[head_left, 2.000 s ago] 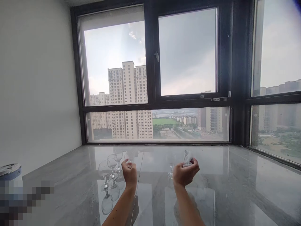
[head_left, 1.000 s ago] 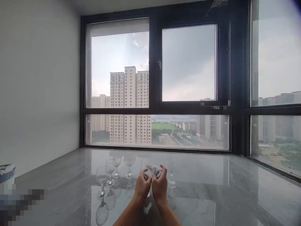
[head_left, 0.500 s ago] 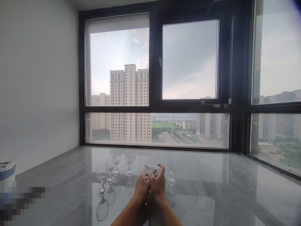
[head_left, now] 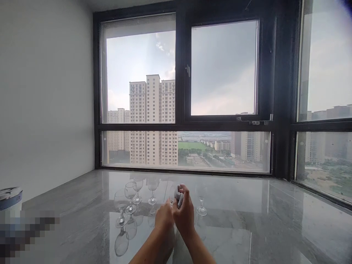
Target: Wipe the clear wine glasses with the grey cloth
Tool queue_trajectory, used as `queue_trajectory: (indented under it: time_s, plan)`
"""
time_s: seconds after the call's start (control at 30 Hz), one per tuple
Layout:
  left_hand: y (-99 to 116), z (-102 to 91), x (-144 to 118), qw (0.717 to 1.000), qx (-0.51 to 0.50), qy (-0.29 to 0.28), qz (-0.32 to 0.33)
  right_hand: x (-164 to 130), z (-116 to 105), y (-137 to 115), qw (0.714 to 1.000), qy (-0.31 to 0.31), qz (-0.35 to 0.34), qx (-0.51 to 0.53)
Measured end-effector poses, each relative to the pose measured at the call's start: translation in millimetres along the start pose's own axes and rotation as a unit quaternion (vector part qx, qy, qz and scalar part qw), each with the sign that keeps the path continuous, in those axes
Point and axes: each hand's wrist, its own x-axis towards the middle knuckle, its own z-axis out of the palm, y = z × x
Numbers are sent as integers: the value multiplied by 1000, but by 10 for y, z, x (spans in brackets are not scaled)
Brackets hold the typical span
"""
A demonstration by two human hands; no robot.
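No readable writing anywhere. Five wine glasses in view: four stand on the marble counter [head_left: 247, 227], three in a cluster left [head_left: 121, 207] [head_left: 130, 197] [head_left: 138, 190], one behind [head_left: 152, 189], one right [head_left: 201, 201]. Left hand [head_left: 164, 219] curled, seems to hold a further glass, mostly hidden. Right hand [head_left: 184, 212] closed around a white cloth [head_left: 180, 198], pressed against the left hand. Lidded container [head_left: 10, 198] at far left edge.

No legible text, label, brand, number or sign appears. The container [head_left: 10, 198] at the surface's left edge shows no readable marking, and the area below it is pixelated. The glasses [head_left: 131, 200] bear no print.
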Motion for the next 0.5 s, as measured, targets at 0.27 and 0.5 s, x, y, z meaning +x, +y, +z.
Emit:
queue_trajectory:
  time_s: [0.27, 0.5]
  plan:
    - [-9, -16, -57, 975, 138, 130, 119, 50, -61, 81, 986, -57, -47, -152]
    - [-80, -195, -63, 963, 144, 199, 112, 93, -73, 179, 996, -25, 35, -84]
